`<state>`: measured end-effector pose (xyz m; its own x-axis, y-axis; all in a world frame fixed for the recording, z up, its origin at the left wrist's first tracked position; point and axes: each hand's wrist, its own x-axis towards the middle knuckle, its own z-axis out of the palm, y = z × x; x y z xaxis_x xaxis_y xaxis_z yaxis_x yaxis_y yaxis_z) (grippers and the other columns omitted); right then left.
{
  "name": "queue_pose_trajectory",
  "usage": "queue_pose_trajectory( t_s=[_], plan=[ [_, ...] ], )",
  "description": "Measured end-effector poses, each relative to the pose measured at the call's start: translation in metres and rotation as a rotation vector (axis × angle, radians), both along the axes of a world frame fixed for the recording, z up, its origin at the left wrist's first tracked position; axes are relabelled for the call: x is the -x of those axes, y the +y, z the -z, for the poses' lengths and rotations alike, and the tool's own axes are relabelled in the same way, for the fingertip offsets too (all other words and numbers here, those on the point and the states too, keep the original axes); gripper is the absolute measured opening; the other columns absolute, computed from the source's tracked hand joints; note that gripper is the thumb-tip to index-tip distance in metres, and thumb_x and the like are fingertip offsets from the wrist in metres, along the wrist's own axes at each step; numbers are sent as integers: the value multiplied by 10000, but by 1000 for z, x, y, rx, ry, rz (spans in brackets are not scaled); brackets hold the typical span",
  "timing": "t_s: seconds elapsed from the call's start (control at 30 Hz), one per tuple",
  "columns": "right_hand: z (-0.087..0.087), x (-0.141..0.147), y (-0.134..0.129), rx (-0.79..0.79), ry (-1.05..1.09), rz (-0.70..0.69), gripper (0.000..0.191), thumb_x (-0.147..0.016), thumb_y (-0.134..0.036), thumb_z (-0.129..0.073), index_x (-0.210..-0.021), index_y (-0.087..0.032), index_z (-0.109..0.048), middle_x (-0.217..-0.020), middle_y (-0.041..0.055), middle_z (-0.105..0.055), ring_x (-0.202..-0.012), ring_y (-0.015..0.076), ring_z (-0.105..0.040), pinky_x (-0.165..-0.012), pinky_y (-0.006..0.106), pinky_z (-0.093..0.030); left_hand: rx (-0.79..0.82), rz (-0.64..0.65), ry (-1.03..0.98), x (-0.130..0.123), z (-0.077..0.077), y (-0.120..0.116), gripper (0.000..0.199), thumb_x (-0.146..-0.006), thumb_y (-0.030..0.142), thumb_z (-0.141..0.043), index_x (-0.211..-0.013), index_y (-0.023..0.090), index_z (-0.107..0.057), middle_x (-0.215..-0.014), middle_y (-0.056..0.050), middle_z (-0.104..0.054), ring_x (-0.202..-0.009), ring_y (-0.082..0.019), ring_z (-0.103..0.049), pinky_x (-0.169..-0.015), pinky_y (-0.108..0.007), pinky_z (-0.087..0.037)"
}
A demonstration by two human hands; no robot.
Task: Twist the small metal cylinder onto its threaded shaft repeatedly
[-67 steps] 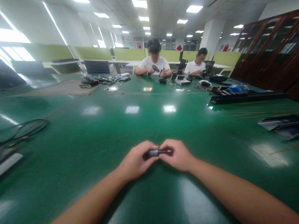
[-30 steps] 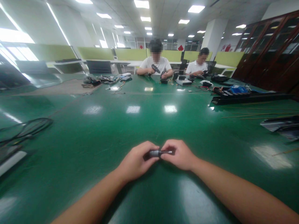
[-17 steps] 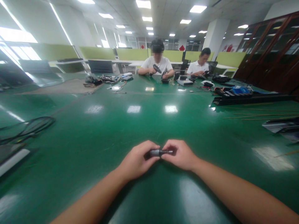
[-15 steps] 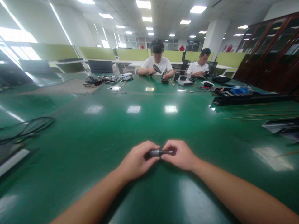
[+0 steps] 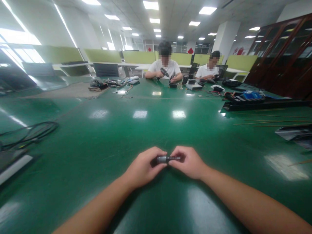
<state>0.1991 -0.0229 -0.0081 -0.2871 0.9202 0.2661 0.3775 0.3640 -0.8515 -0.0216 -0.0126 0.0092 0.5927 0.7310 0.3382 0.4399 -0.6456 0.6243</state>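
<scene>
A small grey cylindrical part (image 5: 162, 159) with a dark, stepped neck and a thin bright tip pointing right lies level between my hands, close above the green table. My left hand (image 5: 146, 165) has its thumb and fingers closed around the thick grey body, the far end of which is hidden in the palm. From the other side, my right hand (image 5: 187, 162) pinches the narrow neck between thumb and forefinger. The fingertips of both hands almost meet at the middle of the part. Its exact kind is too small to make out.
The glossy green table (image 5: 136, 133) stretches ahead. Black cables (image 5: 36, 131) lie at left; thin rods (image 5: 270, 122) and a long black channel (image 5: 263, 104) at right. Across the table sit two people in white shirts, one holding a power drill (image 5: 164, 72). Tools and wires (image 5: 117, 83) are heaped at far left.
The view has shifted very slightly. Both hands keep the same hold on the cylindrical part, with no clear movement of the fingers.
</scene>
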Motion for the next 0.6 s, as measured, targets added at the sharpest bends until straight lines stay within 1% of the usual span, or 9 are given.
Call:
queue_pose_trajectory(
  t_s=[0.33,0.6],
  plan=[
    [-3,0,-2,9,-2,17,51,-759,-197,-717,-786,-165,-688,-726,6,-668,-653,137,-581,-610,230,-431,-7,-18,0,3,0,0,222,-885,252,-653,-1103,238,-614,-1034,-16,-658,-942,-158,-615,-849,-283,-481],
    [-4,0,-3,-8,-11,39,50,-762,-201,-705,-791,-168,-680,-713,4,-658,-630,134,-568,-590,227,-423,-6,-30,-1,3,-3,0,229,-887,262,-655,-1112,244,-615,-1041,-11,-663,-947,-155,-618,-852,-279,-480]
  ],
)
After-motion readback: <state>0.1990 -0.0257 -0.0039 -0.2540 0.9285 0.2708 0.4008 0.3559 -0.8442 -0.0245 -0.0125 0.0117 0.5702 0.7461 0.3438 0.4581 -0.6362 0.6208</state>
